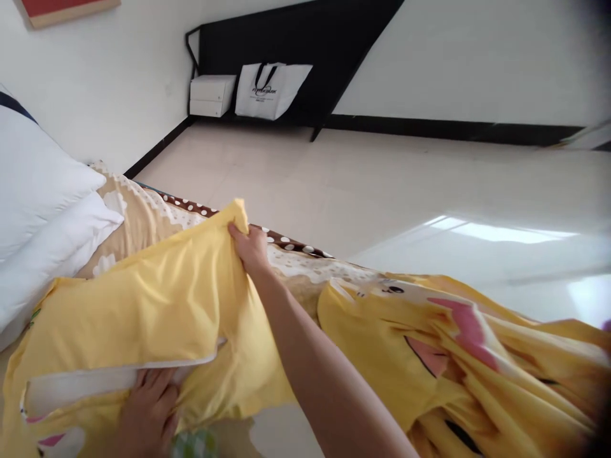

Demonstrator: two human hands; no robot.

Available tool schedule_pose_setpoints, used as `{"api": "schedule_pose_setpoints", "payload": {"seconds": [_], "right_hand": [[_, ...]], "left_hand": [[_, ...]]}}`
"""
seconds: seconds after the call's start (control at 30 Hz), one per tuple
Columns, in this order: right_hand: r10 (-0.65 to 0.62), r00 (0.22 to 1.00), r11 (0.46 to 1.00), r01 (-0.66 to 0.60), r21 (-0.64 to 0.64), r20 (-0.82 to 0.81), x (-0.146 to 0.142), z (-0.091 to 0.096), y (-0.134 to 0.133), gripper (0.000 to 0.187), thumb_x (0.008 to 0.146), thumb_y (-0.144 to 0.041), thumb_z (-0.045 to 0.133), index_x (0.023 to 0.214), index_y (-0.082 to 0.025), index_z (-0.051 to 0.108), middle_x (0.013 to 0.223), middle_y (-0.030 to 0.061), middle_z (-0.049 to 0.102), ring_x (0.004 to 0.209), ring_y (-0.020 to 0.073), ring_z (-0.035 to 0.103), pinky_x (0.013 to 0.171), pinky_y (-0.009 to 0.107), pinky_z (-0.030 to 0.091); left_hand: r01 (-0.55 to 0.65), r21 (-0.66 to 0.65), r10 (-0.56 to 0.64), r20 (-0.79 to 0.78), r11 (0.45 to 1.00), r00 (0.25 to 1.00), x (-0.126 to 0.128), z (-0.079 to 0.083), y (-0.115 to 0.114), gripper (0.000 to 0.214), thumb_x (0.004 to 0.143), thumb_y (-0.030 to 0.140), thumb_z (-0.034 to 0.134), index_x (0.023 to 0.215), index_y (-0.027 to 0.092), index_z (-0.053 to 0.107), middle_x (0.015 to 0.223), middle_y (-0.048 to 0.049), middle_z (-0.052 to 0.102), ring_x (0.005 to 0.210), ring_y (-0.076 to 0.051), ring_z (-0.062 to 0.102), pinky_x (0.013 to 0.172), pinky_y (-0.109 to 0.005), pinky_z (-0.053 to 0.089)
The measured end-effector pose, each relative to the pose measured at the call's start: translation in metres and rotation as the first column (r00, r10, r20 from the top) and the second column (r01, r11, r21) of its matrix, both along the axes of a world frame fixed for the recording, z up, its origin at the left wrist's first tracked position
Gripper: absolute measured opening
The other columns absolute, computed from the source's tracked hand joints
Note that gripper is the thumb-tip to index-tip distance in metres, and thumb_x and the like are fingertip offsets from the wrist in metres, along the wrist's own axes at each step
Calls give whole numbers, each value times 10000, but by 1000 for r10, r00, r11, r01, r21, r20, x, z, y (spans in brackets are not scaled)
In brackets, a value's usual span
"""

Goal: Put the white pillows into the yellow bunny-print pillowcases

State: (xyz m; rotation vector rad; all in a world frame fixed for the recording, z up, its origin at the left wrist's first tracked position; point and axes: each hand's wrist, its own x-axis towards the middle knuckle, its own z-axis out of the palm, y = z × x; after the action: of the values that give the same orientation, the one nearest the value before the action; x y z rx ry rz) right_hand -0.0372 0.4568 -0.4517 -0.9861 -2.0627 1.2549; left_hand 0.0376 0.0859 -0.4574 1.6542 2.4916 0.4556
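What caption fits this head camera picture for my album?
Right hand grips the far corner of a yellow pillowcase; left hand rests at its near edge, beside white pillows.

Two hands (251, 245) (147, 413), two white pillows (38, 172) (57, 248), one yellow pillowcase (143, 305) — one bag (270, 89), one box (211, 95).

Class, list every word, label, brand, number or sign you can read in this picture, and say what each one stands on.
White tote bag: a dark printed logo line, too small and blurred to read.
White box beside it: no lettering shows.
Yellow pillowcase, gripped by the right hand: no words show.
Cartoon cover: pictures only, no text.
Nothing in the picture can be read.
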Motion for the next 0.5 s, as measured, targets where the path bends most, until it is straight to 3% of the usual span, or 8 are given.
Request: {"api": "schedule_pose_setpoints", "payload": {"seconds": [0.1,0.17,0.23,0.27,0.3,0.33,0.4,0.5], "right_hand": [[-58,997,995,54,82,42,10,36,3,392,869,-426,444,1021,-121,637,923,125,658,828,226,584,719,342,435],[-34,999,989,28,147,38,31,49,-14,392,855,-370,460,1139,-138,599,1101,164,630,990,265,563,850,408,417],[143,989,968,-147,204,31,64,52,-48,325,798,-267,510,1096,-183,609,1132,134,633,1046,251,559,918,413,403],[306,951,926,-307,218,41,83,50,-68,279,756,-191,507,1008,-209,625,1050,89,663,996,222,587,903,379,420],[556,827,793,-557,248,83,102,46,-87,330,730,-123,471,1011,-213,618,1023,73,669,996,208,594,908,374,417],[697,698,649,-712,266,166,121,41,-105,394,672,-73,456,1007,-214,609,989,59,670,996,206,593,920,382,402],[765,530,465,-848,255,367,155,32,-132,352,623,-47,459,911,-201,591,900,49,657,933,210,589,917,399,377],[648,545,459,-837,299,532,190,24,-145,166,713,-63,485,773,-204,547,788,23,625,825,194,567,937,406,322]], "left_hand": [[-109,79,99,120,991,988,3,8,14,190,918,219,458,813,214,616,1247,-66,646,1181,-242,559,1011,-438,428],[-104,58,90,210,993,974,2,19,26,200,927,231,436,808,200,593,1066,-81,683,1076,-238,595,930,-412,465],[-90,-30,95,292,995,952,1,32,34,197,921,251,438,782,193,565,845,-59,671,872,-216,626,767,-351,492],[-75,-89,100,332,993,938,-1,39,37,189,910,260,450,764,194,549,778,-45,654,783,-204,620,693,-325,481],[-42,-144,93,365,989,927,-4,46,39,167,890,259,468,752,196,538,743,-34,644,722,-193,610,643,-308,463],[15,-185,60,393,983,917,-8,53,40,133,862,244,491,744,198,533,727,-26,641,692,-186,603,625,-298,450],[183,-197,-78,445,963,892,-18,62,44,88,804,185,510,719,200,529,737,-16,647,707,-177,605,668,-287,453],[433,-143,-299,533,890,792,-31,59,67,149,792,115,476,703,197,561,822,-4,682,788,-154,617,769,-256,465]]}}
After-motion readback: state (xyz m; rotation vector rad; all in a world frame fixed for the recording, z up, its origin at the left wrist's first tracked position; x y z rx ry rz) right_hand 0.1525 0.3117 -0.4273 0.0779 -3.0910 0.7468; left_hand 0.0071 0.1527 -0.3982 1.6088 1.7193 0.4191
